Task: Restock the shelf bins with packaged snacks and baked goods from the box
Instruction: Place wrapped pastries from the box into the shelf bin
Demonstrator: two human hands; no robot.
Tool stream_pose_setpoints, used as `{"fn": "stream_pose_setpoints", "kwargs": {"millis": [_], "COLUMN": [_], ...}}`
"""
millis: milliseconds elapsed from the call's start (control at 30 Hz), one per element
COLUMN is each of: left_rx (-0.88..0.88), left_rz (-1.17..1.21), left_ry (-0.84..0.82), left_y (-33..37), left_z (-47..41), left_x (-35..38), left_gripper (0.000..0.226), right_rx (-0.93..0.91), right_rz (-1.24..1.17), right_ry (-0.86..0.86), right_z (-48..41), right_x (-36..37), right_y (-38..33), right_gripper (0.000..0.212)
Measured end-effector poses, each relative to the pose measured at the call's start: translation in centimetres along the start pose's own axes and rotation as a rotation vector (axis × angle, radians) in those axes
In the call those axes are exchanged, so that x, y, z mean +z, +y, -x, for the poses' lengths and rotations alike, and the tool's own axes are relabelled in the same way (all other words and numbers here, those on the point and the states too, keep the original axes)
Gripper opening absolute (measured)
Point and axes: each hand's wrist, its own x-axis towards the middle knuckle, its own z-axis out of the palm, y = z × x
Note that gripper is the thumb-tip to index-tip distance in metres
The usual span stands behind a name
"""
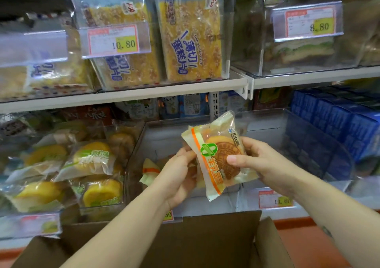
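Note:
A clear packet with an orange stripe and a round brown cake inside (218,154) is held upright in front of the lower shelf. My right hand (261,160) grips its right side, thumb across the cake. My left hand (178,171) pinches its left edge. Behind the packet stands a clear plastic bin (298,127) with one similar packet (150,171) lying low at its left. The brown cardboard box (205,243) sits below my forearms; its contents are hidden.
A bin of yellow round cakes in clear wrappers (90,160) stands to the left. Blue cartons (349,127) fill the right. On the upper shelf (144,94) stand sliced cake packs (191,35) and a sandwich bin (298,51) with price tags.

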Motion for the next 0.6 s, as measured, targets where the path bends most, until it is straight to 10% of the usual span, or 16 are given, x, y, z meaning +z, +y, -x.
{"fn": "stream_pose_setpoints", "kwargs": {"millis": [200, 367, 600], "left_rx": [0.044, 0.489, 0.722], "left_rz": [0.004, -0.926, -1.596], "left_ry": [-0.019, 0.227, 0.105], "left_y": [0.4, 1.4, -0.8], "left_z": [2.0, 4.1, 5.3], "left_x": [-2.7, -7.9, -12.9], "left_gripper": [0.033, 0.033, 0.032], "right_rx": [0.056, 0.015, 0.222], "right_rz": [0.099, 0.742, 1.363], "right_ry": [-0.078, 0.120, -0.324], "right_z": [-0.8, -4.3, -9.8], "right_x": [2.1, 2.9, 4.1], "right_y": [-2.7, -3.1, -3.0], "right_gripper": [0.044, 0.047, 0.035]}}
